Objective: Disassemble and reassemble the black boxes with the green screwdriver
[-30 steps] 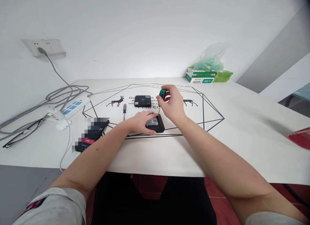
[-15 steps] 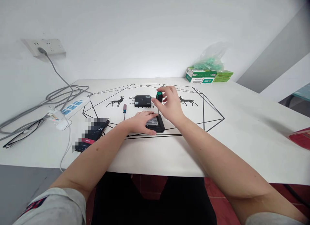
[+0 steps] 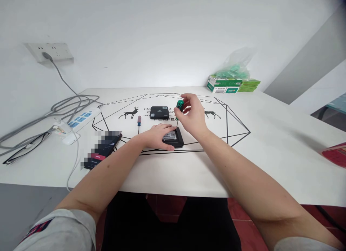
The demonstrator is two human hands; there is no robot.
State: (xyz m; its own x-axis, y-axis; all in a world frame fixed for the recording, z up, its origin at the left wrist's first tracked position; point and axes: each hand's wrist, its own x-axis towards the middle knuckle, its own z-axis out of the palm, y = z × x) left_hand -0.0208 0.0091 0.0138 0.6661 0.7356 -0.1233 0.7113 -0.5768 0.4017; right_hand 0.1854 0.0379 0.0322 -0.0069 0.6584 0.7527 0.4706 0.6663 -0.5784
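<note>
A flat black device (image 3: 178, 140) with a white label lies on the printed mat in front of me. My left hand (image 3: 156, 137) grips it from the left, fingers over its far part and thumb at its near edge. In my right hand (image 3: 195, 115) is a screwdriver (image 3: 180, 104) with a green and black handle, held nearly upright between thumb and fingers. Its thin shaft reaches down to the far edge of the device, beside my left fingertips; the tip is too small to make out. The label is partly covered by my left hand.
Beyond my hands lies a black set-top box (image 3: 159, 113), with a second screwdriver (image 3: 139, 124) to its left. A phone (image 3: 104, 152), a power strip (image 3: 83, 120) and looped cable (image 3: 72, 99) are on the left. Green-and-white boxes (image 3: 225, 84) stand at the back right.
The green screwdriver's handle has shifted slightly right and tilted, and my right hand has turned with it. My left hand and the black device stay in place.
</note>
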